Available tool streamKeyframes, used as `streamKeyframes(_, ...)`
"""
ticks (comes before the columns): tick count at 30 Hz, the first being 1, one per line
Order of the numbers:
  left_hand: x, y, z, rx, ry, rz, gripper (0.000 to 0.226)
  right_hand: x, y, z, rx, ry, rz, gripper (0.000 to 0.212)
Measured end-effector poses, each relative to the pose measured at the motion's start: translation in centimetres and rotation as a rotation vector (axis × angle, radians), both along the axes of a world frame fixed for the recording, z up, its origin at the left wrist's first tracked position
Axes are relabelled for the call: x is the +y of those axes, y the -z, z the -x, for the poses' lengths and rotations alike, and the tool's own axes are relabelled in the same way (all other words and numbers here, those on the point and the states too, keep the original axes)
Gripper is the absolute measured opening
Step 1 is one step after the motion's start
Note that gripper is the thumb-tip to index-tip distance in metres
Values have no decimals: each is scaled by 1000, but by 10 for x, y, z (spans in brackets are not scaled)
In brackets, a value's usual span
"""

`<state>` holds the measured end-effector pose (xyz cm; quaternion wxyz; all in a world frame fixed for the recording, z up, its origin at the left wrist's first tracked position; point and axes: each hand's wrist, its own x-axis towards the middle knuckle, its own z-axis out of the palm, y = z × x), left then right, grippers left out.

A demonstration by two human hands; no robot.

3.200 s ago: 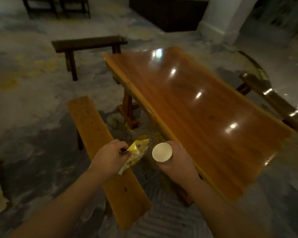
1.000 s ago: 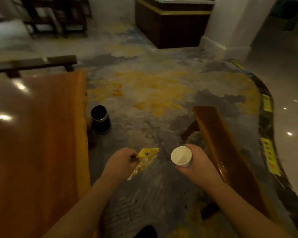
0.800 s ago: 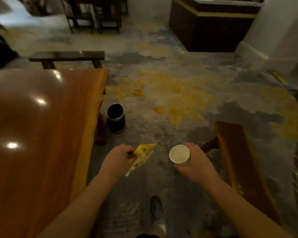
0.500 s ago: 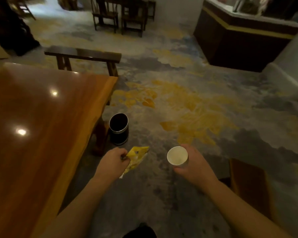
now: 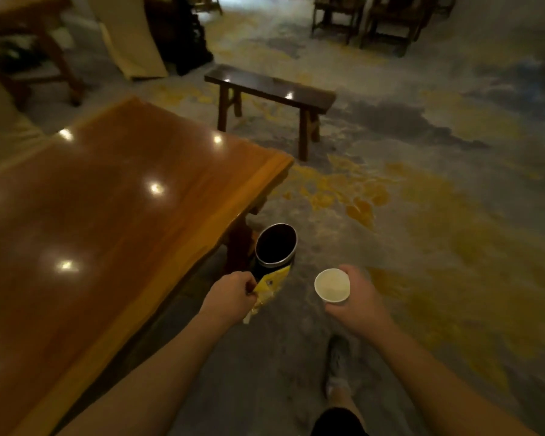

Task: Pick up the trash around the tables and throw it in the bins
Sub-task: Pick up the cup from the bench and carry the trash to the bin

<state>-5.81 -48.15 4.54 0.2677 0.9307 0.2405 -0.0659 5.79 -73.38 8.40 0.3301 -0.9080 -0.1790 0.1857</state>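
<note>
A crumpled yellow wrapper [image 5: 268, 286] is pinched in my left hand [image 5: 230, 297], its tip just below the rim of the bin. My right hand [image 5: 356, 302] holds a white paper cup [image 5: 332, 285] upright, its open mouth facing up. The bin [image 5: 276, 245] is a small dark cylinder with a metal rim. It stands on the carpet by the table's leg, just beyond my left hand and to the left of the cup. Its inside looks dark.
A glossy orange wooden table [image 5: 107, 231] fills the left side, its corner close to the bin. A dark wooden bench [image 5: 269, 91] stands beyond it. More chairs [image 5: 375, 17] stand at the back. My foot [image 5: 337, 366] is on the patterned carpet below my hands.
I have walked around the table's end toward the bin, which now sits right in front of my left hand. Both hands still hold the wrapper and the cup.
</note>
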Motion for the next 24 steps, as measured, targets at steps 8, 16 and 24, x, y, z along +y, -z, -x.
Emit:
streamKeyframes(8, -8, 26, -118, 162, -304, 32, 10, 36, 51, -192, 83, -264, 94, 69)
streamKeyframes(16, 26, 109, -225, 217, -443, 99, 8, 112, 154, -306, 225, -288, 148, 74)
streamKeyframes(24, 84, 281, -304, 214, -503, 145, 14, 192, 335, -358, 293, -180, 166, 80)
